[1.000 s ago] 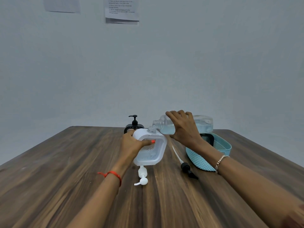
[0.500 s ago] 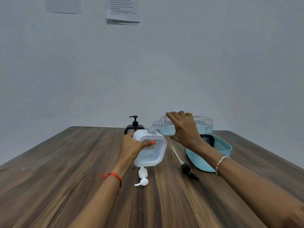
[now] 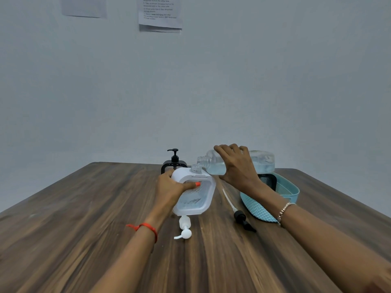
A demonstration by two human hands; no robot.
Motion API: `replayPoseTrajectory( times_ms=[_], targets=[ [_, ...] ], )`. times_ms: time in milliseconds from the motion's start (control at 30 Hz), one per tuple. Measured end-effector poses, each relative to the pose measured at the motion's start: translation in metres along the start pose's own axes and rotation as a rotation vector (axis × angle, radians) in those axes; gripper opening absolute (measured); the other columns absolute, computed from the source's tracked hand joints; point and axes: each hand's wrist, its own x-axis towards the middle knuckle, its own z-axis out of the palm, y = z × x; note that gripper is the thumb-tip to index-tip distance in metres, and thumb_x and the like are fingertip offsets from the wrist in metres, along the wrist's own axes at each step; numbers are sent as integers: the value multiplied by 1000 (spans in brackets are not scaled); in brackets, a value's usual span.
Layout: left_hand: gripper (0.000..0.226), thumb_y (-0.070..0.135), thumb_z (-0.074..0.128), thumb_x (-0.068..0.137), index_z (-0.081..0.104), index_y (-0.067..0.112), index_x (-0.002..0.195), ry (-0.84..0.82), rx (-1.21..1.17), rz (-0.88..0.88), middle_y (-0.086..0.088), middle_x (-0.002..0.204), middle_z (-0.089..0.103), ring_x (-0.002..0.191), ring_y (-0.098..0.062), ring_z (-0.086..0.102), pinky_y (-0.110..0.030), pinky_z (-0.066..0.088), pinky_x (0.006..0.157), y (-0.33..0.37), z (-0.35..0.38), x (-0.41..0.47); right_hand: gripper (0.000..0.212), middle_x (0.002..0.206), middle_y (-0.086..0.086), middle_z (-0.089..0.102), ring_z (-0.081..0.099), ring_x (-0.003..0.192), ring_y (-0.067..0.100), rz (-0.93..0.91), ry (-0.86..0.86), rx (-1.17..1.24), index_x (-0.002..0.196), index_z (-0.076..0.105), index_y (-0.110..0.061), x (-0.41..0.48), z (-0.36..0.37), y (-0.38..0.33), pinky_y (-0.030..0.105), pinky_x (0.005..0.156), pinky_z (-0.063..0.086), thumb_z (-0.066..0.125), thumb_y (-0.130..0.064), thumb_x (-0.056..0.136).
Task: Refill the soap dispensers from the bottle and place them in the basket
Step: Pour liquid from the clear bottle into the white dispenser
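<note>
My left hand (image 3: pixel 171 190) grips a white, translucent soap dispenser (image 3: pixel 195 196) standing on the table, its neck open at the top. My right hand (image 3: pixel 239 167) holds a clear refill bottle (image 3: pixel 261 161) tipped almost flat, its open mouth just above the dispenser's neck; pale blue liquid sits inside both. The white pump (image 3: pixel 184 228) lies on the table in front of the dispenser. A black pump with a long white tube (image 3: pixel 237 210) lies to its right. A black dispenser (image 3: pixel 174 163) stands behind my left hand. The light blue basket (image 3: pixel 285 192) sits under my right wrist.
The wooden table (image 3: pixel 84 218) runs to a back edge close to a pale wall. Two paper sheets (image 3: pixel 159 13) hang on the wall above. A dark object (image 3: pixel 267 180) stands inside the basket, partly hidden by my right forearm.
The bottle's mouth has lifted slightly away from the dispenser's neck. Both hands stay in almost the same place.
</note>
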Motion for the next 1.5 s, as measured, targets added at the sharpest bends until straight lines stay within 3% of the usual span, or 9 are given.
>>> replayPoseTrajectory(
  times_ms=[333, 667, 867, 1033, 1233, 1333, 1400, 1500],
  targets=[
    [36, 7, 88, 54, 62, 21, 73, -6, -47, 6, 3, 72, 66, 66, -13, 63, -28, 53, 61, 2, 0, -6, 76, 98, 6, 67, 62, 77, 29, -1, -5, -8, 109, 53, -11, -3, 2, -1, 41, 72, 48, 90, -35, 46],
    [37, 9, 89, 51, 65, 16, 77, -6, -37, -7, -2, 75, 68, 70, -19, 65, -36, 57, 69, -1, -1, -2, 78, 97, 5, 67, 62, 77, 28, 9, -13, -14, 109, 50, -13, -2, 2, -2, 40, 72, 47, 90, -37, 46],
    [35, 7, 88, 54, 62, 21, 73, -15, -53, 1, 4, 71, 66, 64, -10, 63, -20, 51, 54, 2, -1, -5, 82, 98, 4, 67, 62, 78, 27, 24, -48, -21, 110, 47, -15, -2, 3, -2, 39, 72, 48, 91, -30, 42],
    [35, 8, 88, 55, 61, 22, 73, -17, -51, -1, 4, 72, 66, 64, -10, 63, -18, 50, 52, 1, -1, -6, 80, 97, 5, 67, 62, 78, 28, 12, -40, -14, 109, 49, -14, -3, 3, -2, 40, 72, 48, 90, -34, 44],
    [36, 11, 89, 52, 64, 19, 76, -6, -53, -5, -1, 76, 68, 71, -18, 65, -33, 56, 66, -5, -3, -3, 73, 96, 8, 68, 62, 75, 31, 48, -23, 31, 108, 59, -7, -3, 4, -5, 43, 70, 48, 88, -39, 49],
    [36, 9, 88, 54, 66, 15, 81, -11, -121, -38, -6, 80, 70, 74, -22, 67, -36, 58, 68, -4, -7, -2, 72, 99, 9, 67, 61, 79, 32, 125, -84, 167, 111, 58, -5, 0, 0, -8, 42, 71, 44, 76, -50, 57],
    [32, 6, 86, 58, 66, 14, 82, -11, -175, -43, -5, 79, 70, 70, -20, 67, -31, 58, 61, -2, -11, -2, 76, 105, 7, 64, 58, 88, 27, 259, -112, 353, 116, 56, -7, 4, -4, -11, 40, 76, 42, 64, -55, 57],
    [29, 3, 84, 60, 66, 11, 82, -6, -221, -41, -3, 76, 69, 66, -18, 66, -26, 55, 52, 2, -17, -1, 73, 107, 2, 56, 53, 92, 18, 532, -92, 675, 116, 51, -11, 9, -4, -10, 28, 80, 45, 84, -30, 53]
  ],
)
